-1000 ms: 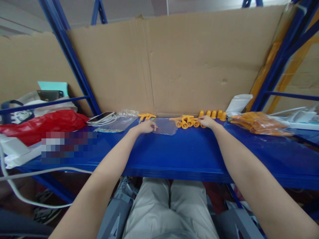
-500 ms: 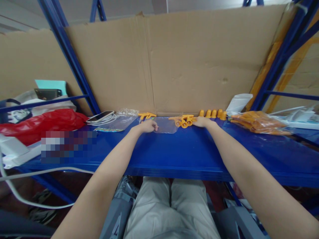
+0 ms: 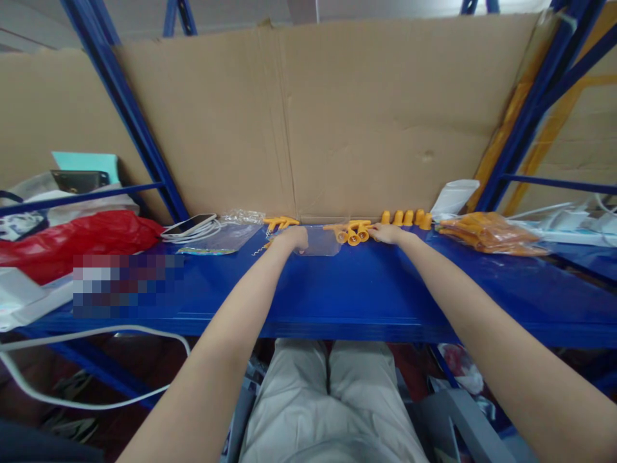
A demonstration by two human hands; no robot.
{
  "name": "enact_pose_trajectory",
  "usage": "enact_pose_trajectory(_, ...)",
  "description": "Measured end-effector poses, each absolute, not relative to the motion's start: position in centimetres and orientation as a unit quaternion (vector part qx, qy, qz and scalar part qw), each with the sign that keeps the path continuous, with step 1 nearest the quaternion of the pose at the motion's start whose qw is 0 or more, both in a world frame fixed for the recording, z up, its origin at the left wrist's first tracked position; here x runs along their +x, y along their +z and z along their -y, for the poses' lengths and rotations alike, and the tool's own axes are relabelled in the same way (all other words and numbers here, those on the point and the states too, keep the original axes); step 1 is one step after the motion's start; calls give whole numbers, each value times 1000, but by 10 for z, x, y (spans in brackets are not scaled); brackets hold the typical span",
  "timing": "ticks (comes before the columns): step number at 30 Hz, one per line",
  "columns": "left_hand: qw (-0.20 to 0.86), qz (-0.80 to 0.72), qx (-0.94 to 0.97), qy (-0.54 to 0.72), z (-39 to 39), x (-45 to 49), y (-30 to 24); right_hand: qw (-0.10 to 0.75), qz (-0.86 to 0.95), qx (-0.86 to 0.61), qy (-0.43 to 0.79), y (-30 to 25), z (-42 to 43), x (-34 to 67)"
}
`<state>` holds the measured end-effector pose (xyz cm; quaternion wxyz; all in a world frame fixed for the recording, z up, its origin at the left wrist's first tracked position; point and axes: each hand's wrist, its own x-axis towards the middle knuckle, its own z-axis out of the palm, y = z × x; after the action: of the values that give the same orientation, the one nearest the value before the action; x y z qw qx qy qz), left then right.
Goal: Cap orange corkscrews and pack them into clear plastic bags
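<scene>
**Both hands at back edge of blue shelf**

Near: shelf (image 3: 366, 302) front half bare, wide open room between the forearms. Far: left hand (image 3: 292, 238) curled, gripping the near edge of a clear bag (image 3: 319, 242). Right hand (image 3: 385, 233) pinching the orange pegs (image 3: 353, 233) just right of the bag. Behind both: cardboard wall (image 3: 347, 122), close. More pegs (image 3: 405, 218) stand against it.

Five upright orange caps (image 3: 405, 218), one clear pouch (image 3: 321, 241), one phone (image 3: 187, 224), one red bag (image 3: 72, 240), two hands (image 3: 292, 238)
</scene>
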<state>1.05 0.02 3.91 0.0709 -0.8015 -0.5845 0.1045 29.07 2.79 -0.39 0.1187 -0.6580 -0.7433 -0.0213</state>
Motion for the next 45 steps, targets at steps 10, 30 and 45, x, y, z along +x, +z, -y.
enact_pose_trajectory(10, 116, 616, -779, 13, 31, 63, 20, 245, 731, -635, -49, -5, 4, 292)
enact_pose_trajectory(30, 43, 661, -744, -91, 17, 19, 26, 254, 709, -632, 185, 27, 23, 276)
enact_pose_trajectory(45, 33, 557, -819, -129, 28, 51, 9, 152, 697, -701, 5, 4, -8, 328)
